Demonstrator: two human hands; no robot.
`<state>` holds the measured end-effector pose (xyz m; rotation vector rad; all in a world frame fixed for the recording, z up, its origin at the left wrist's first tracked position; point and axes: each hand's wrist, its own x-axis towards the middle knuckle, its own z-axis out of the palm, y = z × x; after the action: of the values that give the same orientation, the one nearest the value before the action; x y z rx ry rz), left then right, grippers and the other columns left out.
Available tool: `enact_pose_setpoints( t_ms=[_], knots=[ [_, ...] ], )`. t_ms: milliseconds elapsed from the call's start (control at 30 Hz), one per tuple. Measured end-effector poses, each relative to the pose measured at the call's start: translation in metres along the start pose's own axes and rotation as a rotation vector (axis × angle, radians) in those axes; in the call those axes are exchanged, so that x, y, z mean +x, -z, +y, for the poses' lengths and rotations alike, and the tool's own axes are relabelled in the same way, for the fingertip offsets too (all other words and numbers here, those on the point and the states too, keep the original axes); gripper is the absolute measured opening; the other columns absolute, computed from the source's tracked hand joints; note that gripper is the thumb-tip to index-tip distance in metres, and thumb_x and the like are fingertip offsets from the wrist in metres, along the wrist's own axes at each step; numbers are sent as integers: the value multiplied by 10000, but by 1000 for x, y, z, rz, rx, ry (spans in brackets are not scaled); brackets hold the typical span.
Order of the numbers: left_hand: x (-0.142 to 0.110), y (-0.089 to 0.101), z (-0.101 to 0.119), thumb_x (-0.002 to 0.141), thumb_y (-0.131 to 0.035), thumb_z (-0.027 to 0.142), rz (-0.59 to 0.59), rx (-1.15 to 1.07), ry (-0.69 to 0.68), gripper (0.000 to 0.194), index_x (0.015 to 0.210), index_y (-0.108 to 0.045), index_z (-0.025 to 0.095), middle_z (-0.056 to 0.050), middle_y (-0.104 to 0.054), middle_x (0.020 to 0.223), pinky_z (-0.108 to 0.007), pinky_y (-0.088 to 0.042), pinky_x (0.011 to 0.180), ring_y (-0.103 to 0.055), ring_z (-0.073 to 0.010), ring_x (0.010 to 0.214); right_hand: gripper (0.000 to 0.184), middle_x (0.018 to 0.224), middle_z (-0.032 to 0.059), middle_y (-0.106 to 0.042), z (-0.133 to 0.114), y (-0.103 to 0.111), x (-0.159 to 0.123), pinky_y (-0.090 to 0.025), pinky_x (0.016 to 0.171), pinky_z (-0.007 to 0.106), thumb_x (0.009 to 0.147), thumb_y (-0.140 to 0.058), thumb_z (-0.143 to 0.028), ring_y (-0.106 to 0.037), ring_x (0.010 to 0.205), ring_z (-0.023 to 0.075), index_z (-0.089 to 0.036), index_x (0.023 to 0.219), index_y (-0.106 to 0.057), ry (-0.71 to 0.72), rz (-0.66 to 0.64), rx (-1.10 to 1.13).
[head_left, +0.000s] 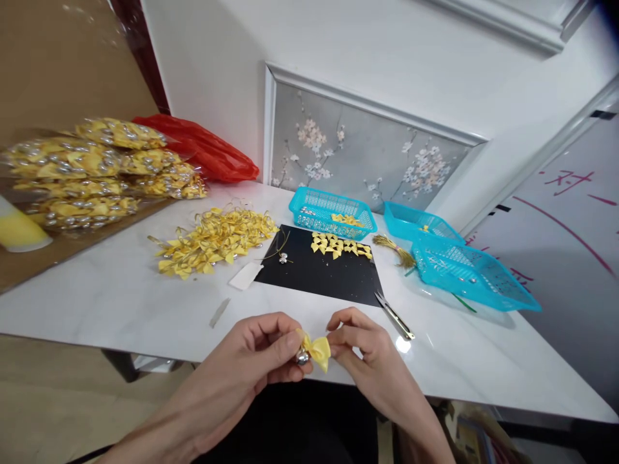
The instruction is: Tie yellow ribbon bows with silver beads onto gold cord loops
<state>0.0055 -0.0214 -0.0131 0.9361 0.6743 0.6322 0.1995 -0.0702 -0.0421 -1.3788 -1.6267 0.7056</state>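
Note:
A yellow ribbon bow (pixel 320 351) with small silver bells (pixel 303 356) at its left side is pinched between the thumb and fingers of my left hand (pixel 271 348), just above the table's front edge. Closed fingertips of my right hand (pixel 360 348) meet the bow's right edge. Ahead lies a black mat (pixel 319 282) bearing several loose yellow bows (pixel 333 245) along its far side. On the mat's left part are another silver bell cluster (pixel 283 258) and a thin gold cord (pixel 271 256). Thread snips (pixel 395 317) rest at the mat's right corner.
Finished-looking bows with bells form a pile (pixel 217 241) on the left. Behind it are clear bags of bows (pixel 72 158) and a red plastic bag (pixel 213 151). A blue basket (pixel 333 200) stands behind the mat; more blue baskets (pixel 503 283) and a gold cord bundle (pixel 397 250) lie right.

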Motion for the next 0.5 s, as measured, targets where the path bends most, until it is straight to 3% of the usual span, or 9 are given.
enact_pose_setpoints(
  t_ms=[200,500],
  knots=[
    [-1,-1,3,795,-760,325,-8,-13,-4,220,694,-669,152,-8,-671,735,-150,-506,625,-616,-97,675,201,763,4,-629,14,5,5,-428,665,230,900,-536,-188,-583,711,134,-202,738,-653,29,193,-145],
    [0,0,3,800,-748,347,41,86,-54,193,727,-704,173,-10,-659,793,-180,-511,707,-578,-113,739,181,757,8,-648,24,8,3,-394,678,272,878,-569,-254,-559,700,159,-218,758,-700,-47,312,-147]
  ],
)
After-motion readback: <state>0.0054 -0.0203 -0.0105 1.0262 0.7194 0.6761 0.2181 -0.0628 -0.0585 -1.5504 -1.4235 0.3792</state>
